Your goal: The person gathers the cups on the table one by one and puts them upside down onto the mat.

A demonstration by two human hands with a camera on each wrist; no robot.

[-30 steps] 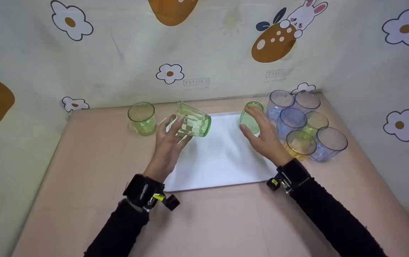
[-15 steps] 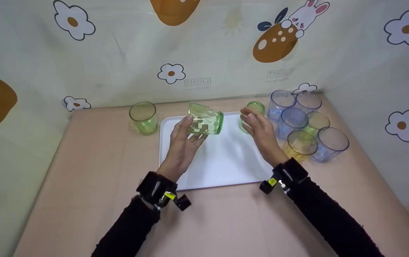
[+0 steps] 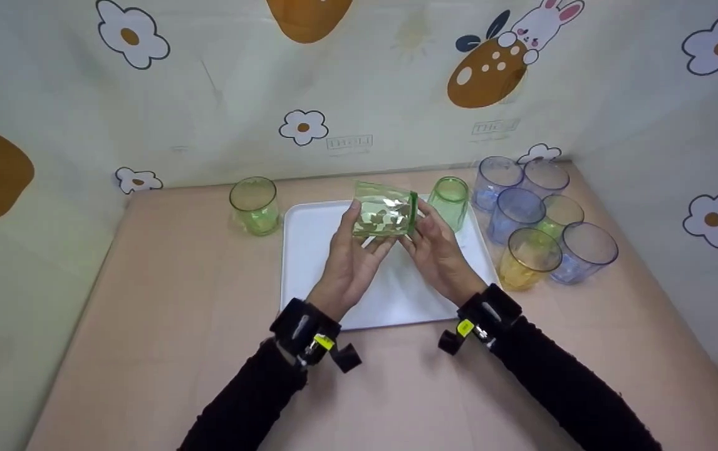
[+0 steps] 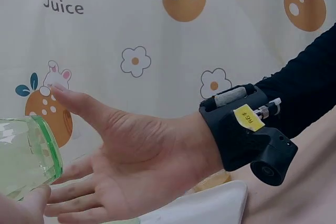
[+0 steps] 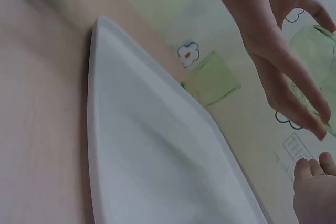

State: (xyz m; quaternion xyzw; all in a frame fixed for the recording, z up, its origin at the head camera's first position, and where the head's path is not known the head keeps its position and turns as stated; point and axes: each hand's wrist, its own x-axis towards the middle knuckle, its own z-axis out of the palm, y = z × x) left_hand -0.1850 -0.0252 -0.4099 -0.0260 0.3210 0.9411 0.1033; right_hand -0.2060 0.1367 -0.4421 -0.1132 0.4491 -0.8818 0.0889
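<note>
A clear green glass (image 3: 384,210) lies on its side in the air above the white tray (image 3: 309,275), its mouth to the left and its thick base to the right. My left hand (image 3: 349,266) grips it near the mouth, thumb on the near side and fingers underneath. At the base is my right hand (image 3: 440,257); in the left wrist view its thumb stands away and its straight fingers reach beside the base. Whether they touch the glass is hard to tell. Behind the right hand, another green glass (image 3: 450,199) stands upside down on the tray's far right corner.
An upright green glass (image 3: 255,207) stands left of the tray. Right of it cluster several upright glasses, including a yellow glass (image 3: 529,260), a blue glass (image 3: 517,216) and a green glass (image 3: 562,216). A patterned curtain (image 3: 221,94) rises behind the table.
My left hand has carried the tilted green glass rightward over the tray. My right hand has drawn back from the upside-down green glass and moved left to the held glass's base.
</note>
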